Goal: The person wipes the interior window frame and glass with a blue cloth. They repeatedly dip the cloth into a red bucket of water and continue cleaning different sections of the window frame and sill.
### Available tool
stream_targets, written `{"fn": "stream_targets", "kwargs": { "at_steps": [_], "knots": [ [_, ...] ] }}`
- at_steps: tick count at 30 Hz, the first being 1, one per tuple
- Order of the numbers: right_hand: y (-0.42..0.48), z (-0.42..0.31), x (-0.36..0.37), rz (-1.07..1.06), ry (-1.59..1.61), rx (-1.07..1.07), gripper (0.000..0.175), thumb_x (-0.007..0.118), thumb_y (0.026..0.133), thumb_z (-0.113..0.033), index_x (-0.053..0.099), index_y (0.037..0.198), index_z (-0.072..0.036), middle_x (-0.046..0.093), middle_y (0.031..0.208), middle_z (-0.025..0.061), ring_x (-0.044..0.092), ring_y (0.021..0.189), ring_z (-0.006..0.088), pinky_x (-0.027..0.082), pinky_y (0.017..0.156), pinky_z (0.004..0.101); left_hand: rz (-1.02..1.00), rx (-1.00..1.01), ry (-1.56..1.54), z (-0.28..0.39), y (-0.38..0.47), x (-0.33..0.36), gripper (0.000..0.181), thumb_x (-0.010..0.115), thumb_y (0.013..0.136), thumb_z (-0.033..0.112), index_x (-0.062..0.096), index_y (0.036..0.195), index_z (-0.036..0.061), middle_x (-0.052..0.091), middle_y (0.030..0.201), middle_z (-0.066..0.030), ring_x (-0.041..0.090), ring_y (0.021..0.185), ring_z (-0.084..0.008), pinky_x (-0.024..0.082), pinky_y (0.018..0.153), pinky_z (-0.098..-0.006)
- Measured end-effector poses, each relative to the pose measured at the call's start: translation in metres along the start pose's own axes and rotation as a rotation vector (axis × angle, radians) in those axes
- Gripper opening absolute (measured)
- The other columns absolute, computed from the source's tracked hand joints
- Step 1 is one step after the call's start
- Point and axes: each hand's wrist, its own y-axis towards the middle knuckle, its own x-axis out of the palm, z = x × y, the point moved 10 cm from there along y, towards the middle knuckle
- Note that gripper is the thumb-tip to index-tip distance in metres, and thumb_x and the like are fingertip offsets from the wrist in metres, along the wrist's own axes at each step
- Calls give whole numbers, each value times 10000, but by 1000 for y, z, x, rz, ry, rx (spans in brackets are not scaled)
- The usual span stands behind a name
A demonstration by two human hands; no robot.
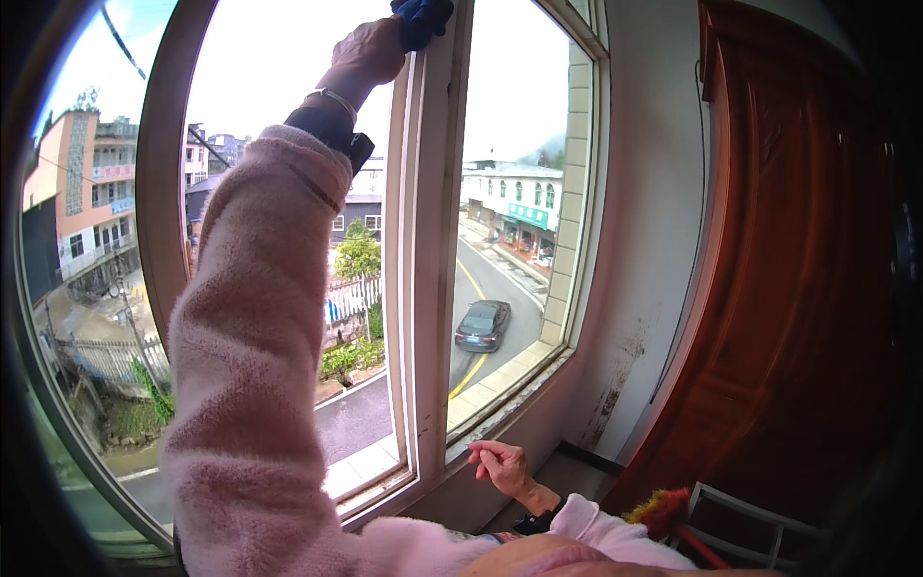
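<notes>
My left hand (371, 52) is raised to the top of the view and grips a bunched dark blue cloth (422, 21). The cloth is against the upper part of the white window frame post (430, 238); its top is cut off by the picture's edge. A pink fleece sleeve (252, 346) covers that arm, with a bangle (333, 99) at the wrist. Low down, my right hand (502, 465) is loosely curled beside the window sill (515, 404), with nothing visible in it. Whether its fingertips touch the sill cannot be told.
Window panes (519, 94) look out on a road with a dark car (483, 326) and buildings (515, 198). At right stands a reddish-brown wooden wardrobe (793, 288) by a stained wall (627, 360). A red-yellow duster (660, 508) and a metal frame (757, 512) are low right.
</notes>
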Motion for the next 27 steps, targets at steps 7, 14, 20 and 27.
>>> {"fn": "stream_targets", "kwargs": {
  "at_steps": [7, 14, 20, 27],
  "knots": [
    [24, -25, -36, 85, -33, -53, 229, 492, 947, -66, 665, 1079, 2, 663, 802, 30, 579, 564, 65, 479, 520, 206, 23, 37, -32, 11, 86, -9, 293, 459, 903, 125, 605, 1156, 106, 675, 1025, -171, 644, 983, -357, 495, 834, -469],
    [9, -19, -39, 112, -35, -1, 212, 498, 949, -63, 659, 1063, 16, 656, 794, 44, 575, 551, 67, 468, 504, 200, 88, 34, -202, 15, 11, 2, 281, 454, 875, 86, 613, 1107, 66, 670, 972, -202, 648, 926, -377, 496, 798, -460],
    [-2, -3, 0, -30, 3, 70, 213, 494, 956, -52, 651, 1086, 8, 651, 812, 34, 563, 560, 59, 459, 506, 190, 17, -68, -398, 2, -167, 35, 273, 450, 852, 54, 620, 1065, 31, 667, 927, -228, 652, 877, -394, 497, 767, -453],
    [-4, -5, 15, -44, -1, 78, 205, 509, 960, -67, 653, 1088, 4, 654, 821, 36, 563, 567, 61, 461, 514, 191, -417, -169, -323, -4, -439, 72, 633, 534, 803, 48, 377, 1408, 151, 581, 868, -173, 635, 713, -391, 507, 626, -475]
  ]
}}
